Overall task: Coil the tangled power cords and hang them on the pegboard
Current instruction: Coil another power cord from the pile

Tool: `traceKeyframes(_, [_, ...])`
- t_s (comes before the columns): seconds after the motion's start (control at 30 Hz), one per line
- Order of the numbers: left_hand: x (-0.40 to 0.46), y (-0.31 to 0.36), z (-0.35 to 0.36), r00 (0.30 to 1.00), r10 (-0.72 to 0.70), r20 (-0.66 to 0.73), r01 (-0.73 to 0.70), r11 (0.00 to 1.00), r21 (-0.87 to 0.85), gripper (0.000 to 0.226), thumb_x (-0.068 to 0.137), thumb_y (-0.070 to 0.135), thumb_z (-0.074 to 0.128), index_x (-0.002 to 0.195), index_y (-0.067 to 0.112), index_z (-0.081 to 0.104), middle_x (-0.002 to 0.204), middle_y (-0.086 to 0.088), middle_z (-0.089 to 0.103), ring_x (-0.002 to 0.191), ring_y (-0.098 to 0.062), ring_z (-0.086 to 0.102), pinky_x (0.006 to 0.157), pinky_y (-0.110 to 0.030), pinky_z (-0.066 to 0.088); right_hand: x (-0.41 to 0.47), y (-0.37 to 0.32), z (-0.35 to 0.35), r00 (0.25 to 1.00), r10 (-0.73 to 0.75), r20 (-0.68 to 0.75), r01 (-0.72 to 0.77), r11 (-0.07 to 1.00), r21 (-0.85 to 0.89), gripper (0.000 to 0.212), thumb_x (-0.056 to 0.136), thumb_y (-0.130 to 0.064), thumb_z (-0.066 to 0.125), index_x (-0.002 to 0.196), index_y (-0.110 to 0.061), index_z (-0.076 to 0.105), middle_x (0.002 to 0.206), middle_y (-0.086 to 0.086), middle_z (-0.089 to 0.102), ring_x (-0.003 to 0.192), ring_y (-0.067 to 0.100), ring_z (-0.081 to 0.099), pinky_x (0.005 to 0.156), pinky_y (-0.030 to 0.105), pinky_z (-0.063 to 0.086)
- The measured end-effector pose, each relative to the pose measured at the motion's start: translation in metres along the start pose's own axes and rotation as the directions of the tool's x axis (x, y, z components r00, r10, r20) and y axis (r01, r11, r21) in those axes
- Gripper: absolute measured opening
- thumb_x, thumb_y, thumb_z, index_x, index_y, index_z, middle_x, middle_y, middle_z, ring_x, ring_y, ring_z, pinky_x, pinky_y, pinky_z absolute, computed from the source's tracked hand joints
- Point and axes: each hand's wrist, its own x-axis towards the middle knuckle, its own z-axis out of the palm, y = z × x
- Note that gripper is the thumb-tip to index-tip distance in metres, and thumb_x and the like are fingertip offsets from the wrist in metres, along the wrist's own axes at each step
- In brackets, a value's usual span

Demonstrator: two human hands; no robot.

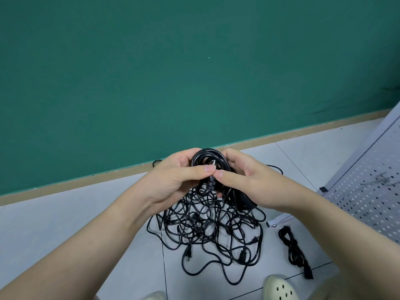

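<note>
Black coiled cord (207, 163) gripped by left hand (173, 178) and right hand (249, 180) | step: securing coil end | next: hang on pegboard (368, 191), likely.

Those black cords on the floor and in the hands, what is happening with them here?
A person is coiling power cords. Both hands, the left hand and the right hand, hold one coiled black cord at chest height and pinch its end. Below them a tangled pile of cords lies on the tiled floor. One bundled cord lies beside the white pegboard, on which no cord can be seen hanging.
</note>
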Motion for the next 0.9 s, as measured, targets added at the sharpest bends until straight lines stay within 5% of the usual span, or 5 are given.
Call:
traceKeyframes(0.17, [0.001,-0.002,0.003,1.0,0.015,0.025,-0.016,0.999,0.047,0.027,0.094,0.011,0.062,0.114,-0.007,0.062,0.104,-0.021,0.065,0.092,-0.03,0.064,0.077,-0.035,0.056,-0.002,-0.003,0.0,1.0,-0.003,0.024,0.003,0.999,0.032,0.036,0.093,-0.034,0.06,0.12,-0.012,0.056,0.099,0.007,0.07,0.085,0.021,0.069,0.088,0.052,0.056])
traceKeyframes(0.53, [0.005,-0.006,0.006,0.99,0.132,-0.052,-0.116,0.966,0.231,0.026,0.1,0.021,0.061,0.108,-0.003,0.067,0.098,-0.021,0.071,0.081,-0.034,0.066,0.08,-0.04,0.055,-0.002,-0.004,-0.003,0.997,0.034,-0.071,-0.033,0.999,0.003,0.033,0.096,-0.032,0.063,0.121,-0.011,0.057,0.105,0.017,0.072,0.085,0.021,0.071,0.089,0.072,0.05])
traceKeyframes(0.7, [0.005,-0.005,0.003,0.993,0.116,-0.034,-0.101,0.953,0.286,0.028,0.097,0.014,0.06,0.113,-0.01,0.062,0.103,-0.022,0.07,0.088,-0.034,0.067,0.088,-0.044,0.051,-0.002,-0.003,0.002,0.991,0.018,-0.129,-0.026,0.998,-0.061,0.037,0.085,-0.052,0.064,0.111,-0.026,0.061,0.099,0.003,0.076,0.087,0.024,0.075,0.086,0.064,0.056])
traceKeyframes(0.9, [0.008,-0.009,0.005,0.975,0.136,-0.177,-0.093,0.969,0.231,0.035,0.093,0.012,0.06,0.117,-0.014,0.062,0.116,-0.036,0.066,0.093,-0.031,0.067,0.088,-0.043,0.057,0.003,-0.002,0.01,0.977,-0.046,-0.206,0.005,0.981,-0.195,0.032,0.094,-0.051,0.059,0.105,-0.021,0.055,0.084,-0.001,0.073,0.077,0.014,0.072,0.081,0.053,0.057])
